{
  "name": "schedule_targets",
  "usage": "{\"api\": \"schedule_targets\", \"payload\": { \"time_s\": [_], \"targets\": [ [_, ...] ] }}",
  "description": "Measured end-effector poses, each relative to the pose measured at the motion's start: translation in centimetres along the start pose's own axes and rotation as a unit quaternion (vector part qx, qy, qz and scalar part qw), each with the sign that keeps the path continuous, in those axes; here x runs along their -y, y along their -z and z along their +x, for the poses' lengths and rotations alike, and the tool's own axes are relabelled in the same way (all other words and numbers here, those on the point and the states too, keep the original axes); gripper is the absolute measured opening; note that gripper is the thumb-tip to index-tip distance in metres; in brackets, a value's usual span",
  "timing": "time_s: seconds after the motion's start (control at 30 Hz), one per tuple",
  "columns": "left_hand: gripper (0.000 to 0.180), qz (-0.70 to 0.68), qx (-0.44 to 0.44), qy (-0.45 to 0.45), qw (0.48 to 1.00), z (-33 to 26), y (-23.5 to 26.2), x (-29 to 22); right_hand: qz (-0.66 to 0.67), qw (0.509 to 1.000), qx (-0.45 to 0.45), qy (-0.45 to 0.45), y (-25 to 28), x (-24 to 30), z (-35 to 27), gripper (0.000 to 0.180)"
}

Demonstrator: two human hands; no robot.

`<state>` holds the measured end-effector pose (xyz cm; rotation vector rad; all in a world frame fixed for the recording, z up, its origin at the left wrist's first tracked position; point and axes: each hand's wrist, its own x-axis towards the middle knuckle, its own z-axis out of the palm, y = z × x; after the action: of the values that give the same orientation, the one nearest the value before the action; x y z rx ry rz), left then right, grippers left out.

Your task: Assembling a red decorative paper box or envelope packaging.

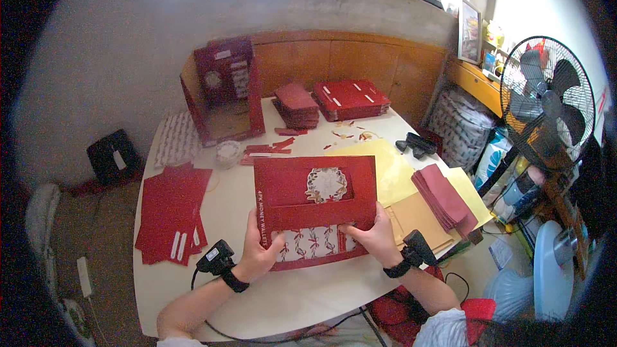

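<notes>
Here we are at what looks like a two-handed steadying-and-pressing step, with a dark red, flat rectangular card package with a window-like recess held up front and centre over the near part of the white tabletop; whether its lower edge touches down, I can't tell! Bare left hand grips the lower left side, bare right hand the lower right, both closed around the edges, thumbs on the front, the fingers behind mostly hidden. Forearms angle inward from the lower corners, elbows wide, palms facing each other. The next move, I'd judge, calls for even thumb pressure and a level hold, without bending the card
</notes>
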<state>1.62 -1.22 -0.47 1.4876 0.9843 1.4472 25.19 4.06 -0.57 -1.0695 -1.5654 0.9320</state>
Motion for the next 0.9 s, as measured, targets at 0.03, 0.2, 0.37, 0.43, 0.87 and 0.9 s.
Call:
{"api": "schedule_targets", "payload": {
  "time_s": [0.03, 0.2, 0.37, 0.43, 0.87, 0.9],
  "targets": [
    [0.05, 0.0, -0.006, -0.013, 1.0, 0.1, -0.3, -0.2, 0.006, 1.0, 0.004, -0.004, 0.0, -0.2, 0.0, 0.065],
    [0.048, -0.005, -0.03, 0.009, 0.999, 0.4, -0.2, -0.6, 0.01, 0.999, 0.008, 0.048, 0.5, 0.1, -0.2, 0.057],
    [0.042, -0.013, -0.041, 0.0, 0.999, 1.0, 0.4, -0.9, 0.262, 0.937, 0.156, -0.17, 2.2, 2.2, -0.1, 0.042],
    [0.042, -0.018, -0.04, 0.006, 0.999, 1.0, 0.4, -0.6, 0.26, 0.931, 0.166, -0.194, 2.4, 2.5, 0.1, 0.043],
    [0.047, -0.013, -0.03, 0.015, 0.999, 1.2, 1.0, -0.6, 0.245, 0.911, 0.244, -0.226, 2.9, 3.1, -0.1, 0.048],
    [0.047, -0.013, -0.028, 0.016, 0.999, 1.2, 0.9, -0.6, 0.246, 0.911, 0.242, -0.226, 3.0, 2.7, -0.2, 0.048]
  ]
}}
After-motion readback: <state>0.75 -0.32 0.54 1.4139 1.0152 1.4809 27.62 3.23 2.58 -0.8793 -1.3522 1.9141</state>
